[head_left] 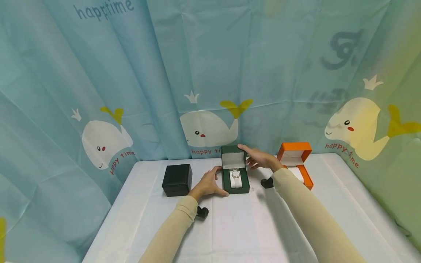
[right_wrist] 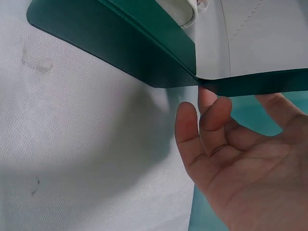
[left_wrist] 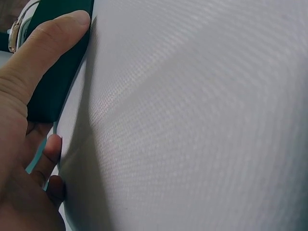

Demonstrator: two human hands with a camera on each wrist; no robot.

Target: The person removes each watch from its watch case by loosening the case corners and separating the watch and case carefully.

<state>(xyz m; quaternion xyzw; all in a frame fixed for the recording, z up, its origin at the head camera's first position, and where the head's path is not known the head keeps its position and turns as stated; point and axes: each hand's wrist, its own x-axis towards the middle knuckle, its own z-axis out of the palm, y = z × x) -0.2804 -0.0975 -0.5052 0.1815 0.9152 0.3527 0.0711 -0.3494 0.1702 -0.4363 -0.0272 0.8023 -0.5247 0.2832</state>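
Note:
A dark green watch box (head_left: 243,182) stands with its lid (head_left: 229,149) raised, showing a pale lining. Inside, a white-strapped watch (head_left: 235,174) with a round face lies on a white cushion (head_left: 239,182). My left hand (head_left: 208,183) grips the box at its left side, thumb along the front edge and fingers toward the back. At the right, my right hand (head_left: 261,159) touches the raised lid with one extended digit. Its other fingers (right_wrist: 186,126) bend loosely beside the hinge in the right wrist view.
A closed black box (head_left: 177,179) sits to the left on the white table (head_left: 230,230). On the right, an open orange box (head_left: 295,147) with a white cushion is partly hidden behind the right forearm. A curtain with whale prints (head_left: 210,128) hangs behind the table.

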